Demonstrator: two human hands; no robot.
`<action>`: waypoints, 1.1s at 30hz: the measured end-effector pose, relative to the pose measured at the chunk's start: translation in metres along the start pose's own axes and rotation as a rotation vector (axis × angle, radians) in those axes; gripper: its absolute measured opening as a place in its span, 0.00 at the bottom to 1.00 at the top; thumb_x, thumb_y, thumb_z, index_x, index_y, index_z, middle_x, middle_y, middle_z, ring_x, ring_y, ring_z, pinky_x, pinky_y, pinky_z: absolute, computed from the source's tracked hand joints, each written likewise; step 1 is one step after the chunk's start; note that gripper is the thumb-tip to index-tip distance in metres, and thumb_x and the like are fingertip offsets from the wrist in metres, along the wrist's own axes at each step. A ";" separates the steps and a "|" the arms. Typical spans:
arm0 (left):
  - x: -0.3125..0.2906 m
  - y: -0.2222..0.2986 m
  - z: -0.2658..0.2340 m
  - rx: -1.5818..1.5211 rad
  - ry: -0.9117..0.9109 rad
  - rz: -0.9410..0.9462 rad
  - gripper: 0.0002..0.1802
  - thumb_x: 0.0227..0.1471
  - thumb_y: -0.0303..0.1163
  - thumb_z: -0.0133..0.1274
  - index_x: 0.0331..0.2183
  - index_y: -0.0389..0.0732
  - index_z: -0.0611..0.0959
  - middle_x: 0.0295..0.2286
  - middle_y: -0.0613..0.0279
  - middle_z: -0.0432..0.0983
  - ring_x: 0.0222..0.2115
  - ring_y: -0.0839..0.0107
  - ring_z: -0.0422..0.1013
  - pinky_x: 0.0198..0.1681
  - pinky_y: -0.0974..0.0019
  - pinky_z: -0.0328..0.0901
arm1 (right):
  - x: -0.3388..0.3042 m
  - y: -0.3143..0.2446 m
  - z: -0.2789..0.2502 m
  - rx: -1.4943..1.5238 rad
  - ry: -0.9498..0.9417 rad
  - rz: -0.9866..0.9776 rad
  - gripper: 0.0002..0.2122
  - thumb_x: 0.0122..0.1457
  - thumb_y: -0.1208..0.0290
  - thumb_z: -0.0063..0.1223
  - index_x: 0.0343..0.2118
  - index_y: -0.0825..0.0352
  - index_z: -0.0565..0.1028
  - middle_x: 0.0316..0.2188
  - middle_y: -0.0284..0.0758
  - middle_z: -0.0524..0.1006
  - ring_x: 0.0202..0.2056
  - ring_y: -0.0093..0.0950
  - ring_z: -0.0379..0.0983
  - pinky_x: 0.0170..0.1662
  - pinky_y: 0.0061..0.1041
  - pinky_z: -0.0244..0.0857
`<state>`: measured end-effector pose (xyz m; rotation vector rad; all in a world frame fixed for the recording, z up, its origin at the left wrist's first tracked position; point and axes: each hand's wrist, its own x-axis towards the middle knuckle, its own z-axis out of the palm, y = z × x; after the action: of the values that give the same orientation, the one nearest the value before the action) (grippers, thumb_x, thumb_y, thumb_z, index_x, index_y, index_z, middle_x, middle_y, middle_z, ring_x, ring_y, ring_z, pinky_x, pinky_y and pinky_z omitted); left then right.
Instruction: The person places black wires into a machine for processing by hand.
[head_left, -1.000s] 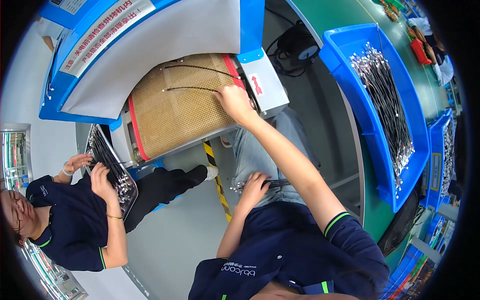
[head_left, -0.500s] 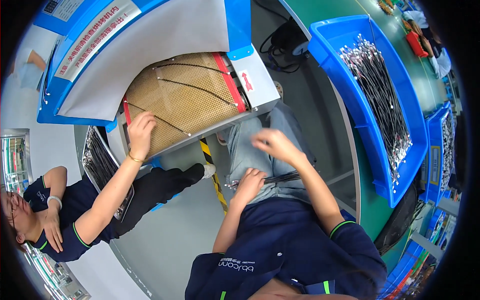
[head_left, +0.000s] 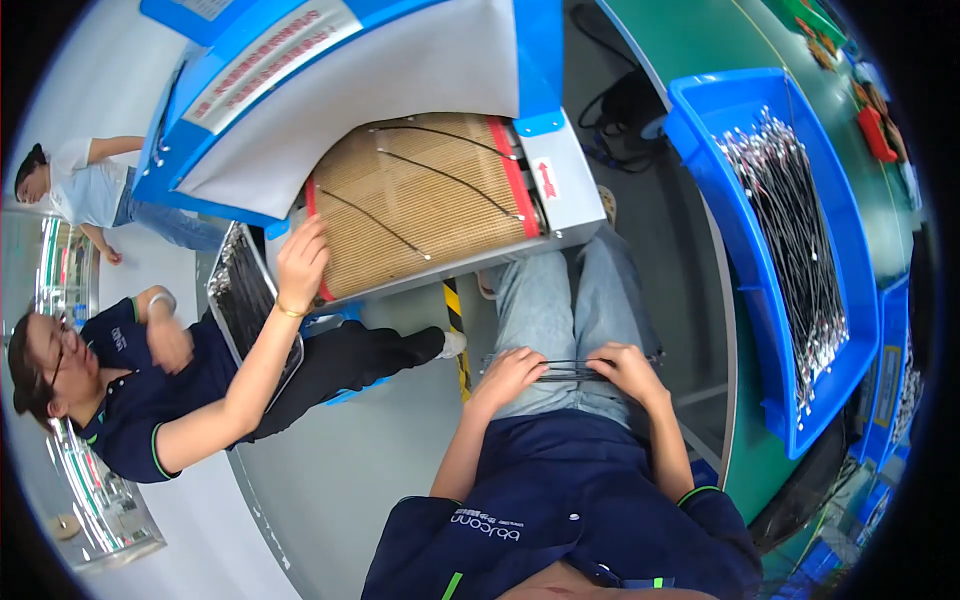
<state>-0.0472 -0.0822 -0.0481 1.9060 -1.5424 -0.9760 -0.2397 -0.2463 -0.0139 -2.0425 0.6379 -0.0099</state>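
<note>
While both hands are low over the thighs, the left hand point(head_left: 512, 376) has its fingers bent around one part of a thin bundle of black cables point(head_left: 566, 371) and holds it there. The right hand point(head_left: 627, 370) is half curled, with fingertips on the same bundle at its other side; whether they grip it or only rest, I cannot tell. Between the two hands, the cables run crosswise over the jeans point(head_left: 535, 310). Ahead of the left hand, well apart from it, is a mesh belt point(head_left: 440, 225) with red edges, on which three single cables point(head_left: 452, 176) lie; behind them hangs a white curtain point(head_left: 400, 90). Ahead and leftward of this hand, a co-worker's hand point(head_left: 303, 262) covers some of the belt's left edge. Rightward of the right hand, a blue bin point(head_left: 755, 280) full of cables stands on a green table point(head_left: 745, 420).
</note>
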 end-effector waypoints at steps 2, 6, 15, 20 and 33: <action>-0.012 -0.010 -0.009 0.016 0.056 0.021 0.11 0.54 0.37 0.49 0.34 0.41 0.79 0.29 0.57 0.72 0.34 0.58 0.70 0.38 0.59 0.64 | 0.000 -0.014 -0.007 -0.008 0.037 0.046 0.06 0.51 0.71 0.55 0.32 0.65 0.79 0.26 0.38 0.76 0.28 0.36 0.73 0.33 0.31 0.66; -0.013 0.013 -0.026 -0.091 0.011 -0.048 0.11 0.55 0.36 0.47 0.36 0.40 0.78 0.29 0.52 0.73 0.32 0.52 0.70 0.36 0.58 0.65 | 0.014 -0.043 0.008 -0.027 0.025 -0.077 0.07 0.51 0.70 0.56 0.32 0.63 0.79 0.25 0.37 0.76 0.26 0.36 0.73 0.30 0.30 0.66; -0.039 0.013 -0.066 -0.275 0.129 0.030 0.11 0.55 0.33 0.47 0.35 0.36 0.77 0.29 0.53 0.72 0.32 0.55 0.70 0.36 0.60 0.64 | 0.028 -0.089 0.010 0.049 0.013 -0.071 0.08 0.47 0.75 0.60 0.32 0.65 0.80 0.24 0.37 0.76 0.25 0.32 0.73 0.28 0.28 0.65; -0.043 0.010 -0.065 -0.264 0.130 0.048 0.10 0.55 0.32 0.47 0.34 0.36 0.79 0.29 0.54 0.73 0.31 0.57 0.71 0.36 0.61 0.65 | 0.024 -0.077 0.018 0.100 0.101 -0.151 0.08 0.46 0.77 0.60 0.32 0.65 0.80 0.26 0.37 0.76 0.27 0.31 0.74 0.29 0.27 0.66; -0.005 0.021 -0.008 -0.111 0.407 0.180 0.07 0.48 0.27 0.56 0.31 0.35 0.80 0.26 0.56 0.75 0.26 0.62 0.72 0.30 0.64 0.66 | 0.030 -0.032 0.016 0.105 0.108 -0.335 0.07 0.49 0.77 0.58 0.33 0.69 0.78 0.28 0.37 0.77 0.28 0.33 0.74 0.32 0.27 0.67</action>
<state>-0.0537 -0.0829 -0.0263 1.7224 -1.3589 -0.5417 -0.1961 -0.2340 -0.0044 -2.0343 0.3460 -0.3452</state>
